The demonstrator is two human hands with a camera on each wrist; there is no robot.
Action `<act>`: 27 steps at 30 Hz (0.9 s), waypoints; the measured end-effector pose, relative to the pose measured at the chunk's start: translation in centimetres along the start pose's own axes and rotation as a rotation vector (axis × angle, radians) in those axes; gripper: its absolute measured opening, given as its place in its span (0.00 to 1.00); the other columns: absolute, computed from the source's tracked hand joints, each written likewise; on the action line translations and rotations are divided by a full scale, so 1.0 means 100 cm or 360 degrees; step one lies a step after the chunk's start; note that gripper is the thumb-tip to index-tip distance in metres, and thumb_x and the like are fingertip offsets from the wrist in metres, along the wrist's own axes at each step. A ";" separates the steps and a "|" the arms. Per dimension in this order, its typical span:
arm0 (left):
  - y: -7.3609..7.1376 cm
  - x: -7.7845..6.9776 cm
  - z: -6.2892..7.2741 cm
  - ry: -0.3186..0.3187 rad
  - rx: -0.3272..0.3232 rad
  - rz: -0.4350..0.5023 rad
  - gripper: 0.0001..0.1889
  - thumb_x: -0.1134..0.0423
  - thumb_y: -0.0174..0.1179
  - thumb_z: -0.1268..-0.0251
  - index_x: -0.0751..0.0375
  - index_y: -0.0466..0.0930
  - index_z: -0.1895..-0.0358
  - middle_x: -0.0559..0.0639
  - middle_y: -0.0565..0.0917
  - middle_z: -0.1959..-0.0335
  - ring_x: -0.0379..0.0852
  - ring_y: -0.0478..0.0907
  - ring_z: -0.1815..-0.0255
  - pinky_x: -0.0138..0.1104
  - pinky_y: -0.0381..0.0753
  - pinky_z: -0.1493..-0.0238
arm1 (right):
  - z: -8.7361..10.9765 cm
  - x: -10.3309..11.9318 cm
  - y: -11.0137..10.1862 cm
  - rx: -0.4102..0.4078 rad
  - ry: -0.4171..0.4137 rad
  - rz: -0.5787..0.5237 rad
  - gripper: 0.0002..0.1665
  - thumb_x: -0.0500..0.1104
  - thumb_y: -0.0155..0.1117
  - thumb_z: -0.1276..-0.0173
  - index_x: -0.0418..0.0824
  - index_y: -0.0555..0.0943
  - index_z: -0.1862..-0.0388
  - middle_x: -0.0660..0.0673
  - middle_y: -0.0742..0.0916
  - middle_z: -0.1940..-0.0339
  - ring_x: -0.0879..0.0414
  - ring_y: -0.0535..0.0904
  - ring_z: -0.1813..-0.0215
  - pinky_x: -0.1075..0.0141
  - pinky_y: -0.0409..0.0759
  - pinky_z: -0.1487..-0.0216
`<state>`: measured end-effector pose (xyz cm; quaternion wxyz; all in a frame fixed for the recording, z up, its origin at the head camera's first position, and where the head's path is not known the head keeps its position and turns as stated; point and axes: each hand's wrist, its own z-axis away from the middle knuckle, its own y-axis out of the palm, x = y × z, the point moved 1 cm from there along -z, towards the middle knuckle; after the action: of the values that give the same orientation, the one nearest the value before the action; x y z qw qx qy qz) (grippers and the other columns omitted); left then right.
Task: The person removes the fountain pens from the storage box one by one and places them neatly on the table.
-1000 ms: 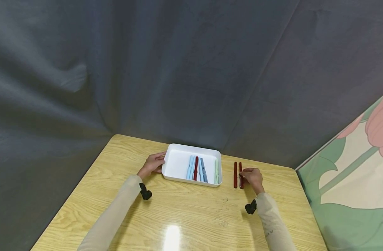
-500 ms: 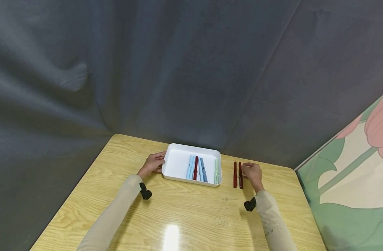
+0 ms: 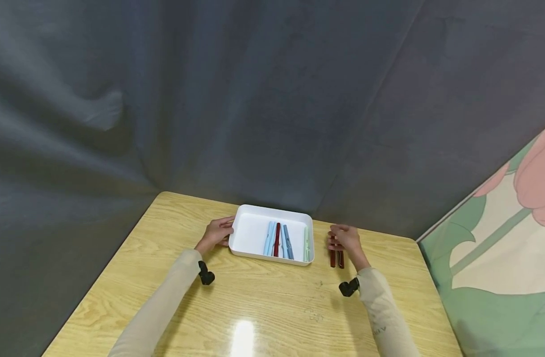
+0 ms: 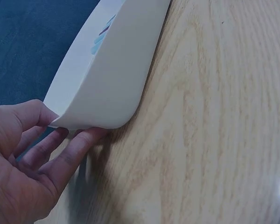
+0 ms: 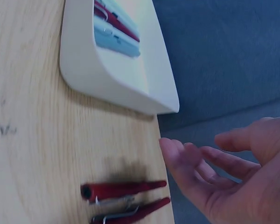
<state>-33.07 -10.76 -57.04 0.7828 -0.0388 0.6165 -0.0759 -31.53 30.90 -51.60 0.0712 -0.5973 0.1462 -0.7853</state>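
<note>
My left hand [image 3: 216, 232] holds the left end of a white tray [image 3: 250, 230]. In the left wrist view its thumb lies on the rim and fingers touch the outside wall below. Inside the tray lie light blue pens [image 3: 269, 238], a dark red pen [image 3: 277, 239], a blue-grey pen [image 3: 288, 243] and pale green pens [image 3: 306, 244]. My right hand [image 3: 347, 240] hovers above two dark red pens with clips, a left one [image 5: 114, 190] and a right one [image 5: 137, 211], side by side on the table. Its fingers are relaxed, with nothing between them.
The wooden table [image 3: 254, 297] has its back edge just behind the tray, against a dark grey curtain [image 3: 263, 124]. A floral panel [image 3: 500, 267] stands at the right.
My right hand has let go of the right red pen, lifted, and moved left and back over both red pens. The left hand and tray stay as they were.
</note>
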 end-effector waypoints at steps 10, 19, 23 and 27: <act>-0.003 -0.001 -0.001 -0.0006 0.0055 0.0068 0.31 0.76 0.57 0.31 0.64 0.71 0.24 0.70 0.77 0.31 0.63 0.87 0.45 0.37 0.91 0.70 | 0.005 0.011 0.027 0.0110 -0.0085 0.0055 0.23 0.39 0.52 0.16 0.21 0.75 0.34 0.21 0.84 0.43 0.34 0.90 0.52 0.45 0.90 0.53; -0.007 -0.003 -0.005 -0.0057 0.0140 0.0077 0.32 0.72 0.59 0.29 0.63 0.69 0.22 0.69 0.76 0.29 0.62 0.85 0.41 0.36 0.91 0.68 | 0.008 0.016 0.052 0.0184 -0.0114 0.0186 0.22 0.37 0.55 0.18 0.22 0.76 0.34 0.22 0.83 0.44 0.30 0.88 0.52 0.42 0.89 0.51; -0.007 -0.002 -0.007 -0.0064 0.0138 0.0039 0.32 0.73 0.59 0.29 0.62 0.70 0.22 0.68 0.77 0.29 0.61 0.85 0.41 0.36 0.90 0.71 | 0.018 0.020 0.062 0.0135 -0.0227 0.0446 0.22 0.36 0.57 0.20 0.23 0.78 0.35 0.22 0.86 0.51 0.30 0.88 0.56 0.46 0.91 0.58; -0.006 -0.001 -0.007 -0.0042 0.0143 0.0008 0.32 0.74 0.59 0.30 0.61 0.70 0.22 0.68 0.76 0.29 0.62 0.85 0.41 0.37 0.91 0.71 | 0.022 0.023 0.073 -0.0007 -0.0425 0.0794 0.19 0.35 0.60 0.23 0.24 0.82 0.40 0.25 0.89 0.56 0.35 0.88 0.62 0.53 0.89 0.67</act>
<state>-33.80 -11.29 -57.01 0.7920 -0.0031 0.6021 -0.1009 -30.49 23.01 -51.19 0.2796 -0.6412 0.2796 -0.6577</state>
